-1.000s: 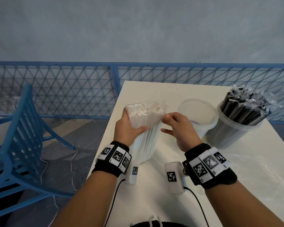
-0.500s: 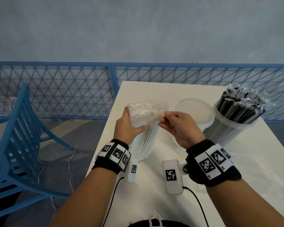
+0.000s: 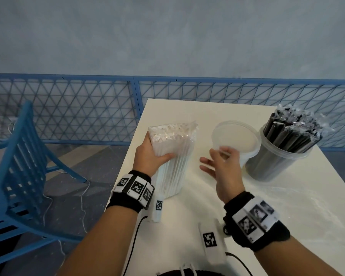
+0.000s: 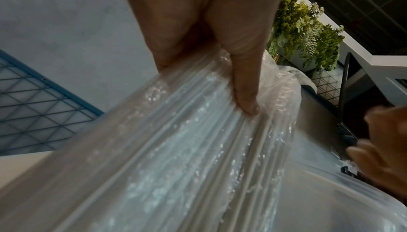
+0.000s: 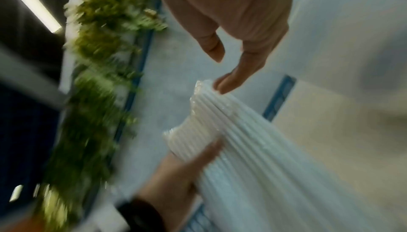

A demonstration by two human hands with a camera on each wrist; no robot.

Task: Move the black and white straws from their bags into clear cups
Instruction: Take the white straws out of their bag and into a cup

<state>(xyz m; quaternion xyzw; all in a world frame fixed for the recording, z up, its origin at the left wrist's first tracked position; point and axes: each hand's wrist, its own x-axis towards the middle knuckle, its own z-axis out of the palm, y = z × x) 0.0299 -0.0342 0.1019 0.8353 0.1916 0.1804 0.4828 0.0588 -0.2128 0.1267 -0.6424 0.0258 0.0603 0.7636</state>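
About half done, by the look of it. The black straws [image 3: 293, 132] already stand in a clear cup [image 3: 275, 168] at the right of the head view. The white straws [image 3: 173, 154] are in their bag, upright on the worktop [image 3: 287, 206] at centre, gripped near the top by the left hand [image 3: 149, 156]. The right hand [image 3: 221, 164] hangs open and empty between the bag and the empty cup [image 3: 235, 136] just right of centre, which awaits the white ones.

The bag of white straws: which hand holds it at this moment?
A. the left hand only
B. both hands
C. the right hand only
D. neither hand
A: the left hand grips the bag of white straws, while the right hand hovers open beside it.
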